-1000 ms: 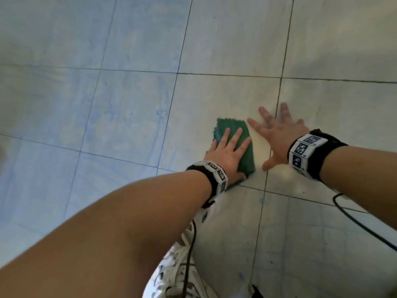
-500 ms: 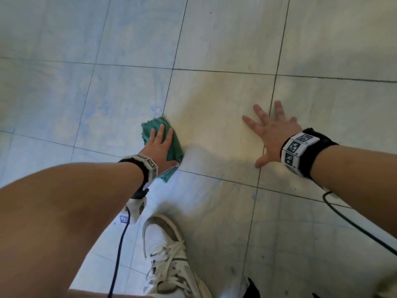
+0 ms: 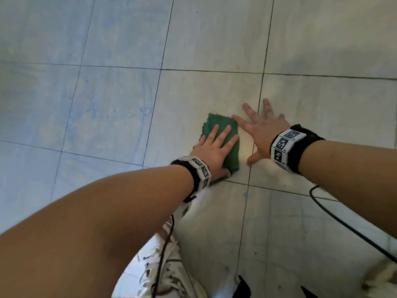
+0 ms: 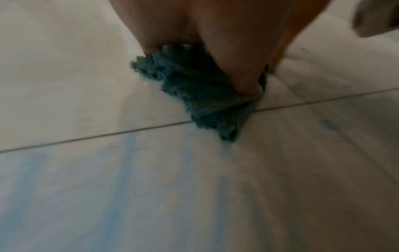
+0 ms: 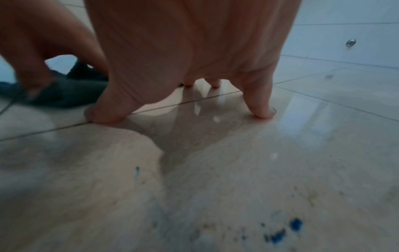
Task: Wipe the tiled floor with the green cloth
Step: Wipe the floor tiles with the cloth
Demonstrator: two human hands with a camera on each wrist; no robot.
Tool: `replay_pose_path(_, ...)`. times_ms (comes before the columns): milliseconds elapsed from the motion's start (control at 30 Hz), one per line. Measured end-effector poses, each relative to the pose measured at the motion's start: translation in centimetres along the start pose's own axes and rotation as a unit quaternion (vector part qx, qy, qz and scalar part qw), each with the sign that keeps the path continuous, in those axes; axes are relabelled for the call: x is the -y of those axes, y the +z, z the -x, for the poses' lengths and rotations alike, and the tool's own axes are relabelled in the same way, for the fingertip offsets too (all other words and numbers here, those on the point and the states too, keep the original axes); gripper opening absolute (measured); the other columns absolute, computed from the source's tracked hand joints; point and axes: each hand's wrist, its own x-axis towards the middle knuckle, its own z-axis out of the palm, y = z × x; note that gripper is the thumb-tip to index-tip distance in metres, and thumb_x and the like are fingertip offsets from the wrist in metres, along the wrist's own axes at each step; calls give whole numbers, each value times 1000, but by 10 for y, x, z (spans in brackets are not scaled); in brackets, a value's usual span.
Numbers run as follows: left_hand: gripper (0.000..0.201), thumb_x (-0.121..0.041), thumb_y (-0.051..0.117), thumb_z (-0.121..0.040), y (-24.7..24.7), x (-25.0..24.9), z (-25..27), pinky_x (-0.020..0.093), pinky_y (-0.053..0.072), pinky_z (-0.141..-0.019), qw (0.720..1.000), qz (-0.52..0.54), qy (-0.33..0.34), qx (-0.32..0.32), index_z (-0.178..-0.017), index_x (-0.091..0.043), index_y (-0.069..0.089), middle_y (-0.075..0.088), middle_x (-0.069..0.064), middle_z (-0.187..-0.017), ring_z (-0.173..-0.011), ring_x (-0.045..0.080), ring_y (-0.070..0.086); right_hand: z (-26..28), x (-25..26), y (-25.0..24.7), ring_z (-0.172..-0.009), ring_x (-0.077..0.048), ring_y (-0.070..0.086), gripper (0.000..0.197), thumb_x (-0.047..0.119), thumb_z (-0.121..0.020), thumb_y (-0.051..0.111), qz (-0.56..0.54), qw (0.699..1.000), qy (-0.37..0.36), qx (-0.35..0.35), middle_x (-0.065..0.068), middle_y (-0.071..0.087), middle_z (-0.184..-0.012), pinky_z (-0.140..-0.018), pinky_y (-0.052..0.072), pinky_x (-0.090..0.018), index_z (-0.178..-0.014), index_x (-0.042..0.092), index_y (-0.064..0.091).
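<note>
The green cloth (image 3: pixel 211 124) lies flat on the pale tiled floor (image 3: pixel 111 108), near a grout crossing. My left hand (image 3: pixel 212 150) presses down on it with straight fingers, covering its near half. In the left wrist view my left hand (image 4: pixel 215 42) bears on the bunched cloth (image 4: pixel 194 88), whose near corner crosses a grout line. My right hand (image 3: pixel 263 134) is spread flat on the bare tile just right of the cloth and holds nothing. The right wrist view shows my right hand (image 5: pixel 190 42) propped on thumb and fingertips, with the cloth (image 5: pixel 64 92) at the left.
A white laced shoe (image 3: pixel 171 276) stands on the floor below my left arm. Black cables trail from both wrists (image 3: pixel 343 224). Small blue marks (image 3: pixel 246 194) dot the tile near my right hand; the tiles on the left carry bluish smears (image 3: pixel 141 108).
My left hand swept the cloth to the left and has now brought it back right, close beside my right hand. My right hand stayed planted on the tile.
</note>
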Motion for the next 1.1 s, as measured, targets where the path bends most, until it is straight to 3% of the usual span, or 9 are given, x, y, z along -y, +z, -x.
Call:
replay_pose_path(133, 109, -52, 65, -88, -5, 76, 24, 57, 14, -120, 992, 45, -120, 9, -155, -28, -17, -29, 1, -161, -149, 34, -20, 2, -1, -2, -145, -47, -24, 141, 72, -61, 78, -9, 1000, -5, 2, 5, -35, -159, -112, 21, -71, -152, 40, -24)
replay_pose_path(200, 108, -52, 64, -88, -3, 85, 29, 57, 16, -120, 987, 53, -153, 14, -155, -26, -17, -29, 2, -160, -148, 35, -20, 4, -3, -1, -145, -47, -24, 139, 71, -62, 78, -13, 1000, -9, 0, 4, -34, -159, -112, 21, -71, -153, 40, -23)
replay_pose_path(267, 109, -53, 63, -88, -5, 67, 25, 57, 14, -120, 988, 61, -143, 9, -155, -25, -17, -28, 4, -160, -148, 36, -20, 6, -4, 0, -146, -47, -23, 137, 70, -64, 78, -23, 1000, -10, -4, 4, -33, -160, -112, 21, -70, -153, 39, -21)
replay_pose_path(400, 109, -56, 63, -86, -3, -16, 1, 57, 2, -121, 999, 26, -35, -4, -156, -26, -15, -28, 4, -161, -147, 36, -22, 17, -6, 19, -147, -45, -21, 135, 67, -65, 79, -56, 998, 5, -20, 4, -30, -161, -111, 27, -69, -155, 38, -17)
replay_pose_path(500, 108, -54, 63, -88, 3, -68, -15, 57, 1, -121, 1000, 12, -2, -5, -156, -26, -15, -29, 2, -160, -147, 34, -25, 33, -17, 38, -148, -44, -19, 135, 65, -66, 80, -61, 997, 39, -18, 3, -28, -162, -109, 34, -65, -155, 36, -17)
replay_pose_path(800, 105, -57, 59, -89, -8, -80, -20, 53, 4, -121, 1000, -11, -7, 20, -155, -28, -18, -28, 0, -161, -148, 33, -22, 46, -39, 36, -148, -44, -18, 135, 62, -67, 81, -29, 999, 24, 20, 0, -29, -162, -110, 33, -65, -155, 34, -17)
replay_pose_path(933, 92, -55, 53, -94, -40, -89, 0, 50, 6, -122, 997, 37, -19, 60, -157, -32, -11, -21, -1, -163, -150, 33, -15, 72, -56, -1, -151, -40, -11, 126, 57, -71, 81, -3, 999, 12, 45, -2, -15, -166, -114, 33, -58, -158, 33, -7)
replay_pose_path(1100, 82, -39, 48, -99, -111, -98, 68, 49, 9, -122, 991, 82, -61, 91, -157, -28, -8, -10, 2, -165, -151, 33, -10, 143, -70, -64, -152, -37, -7, 116, 61, -78, 73, 21, 998, 19, 54, -2, -7, -167, -114, 32, -55, -159, 31, -4)
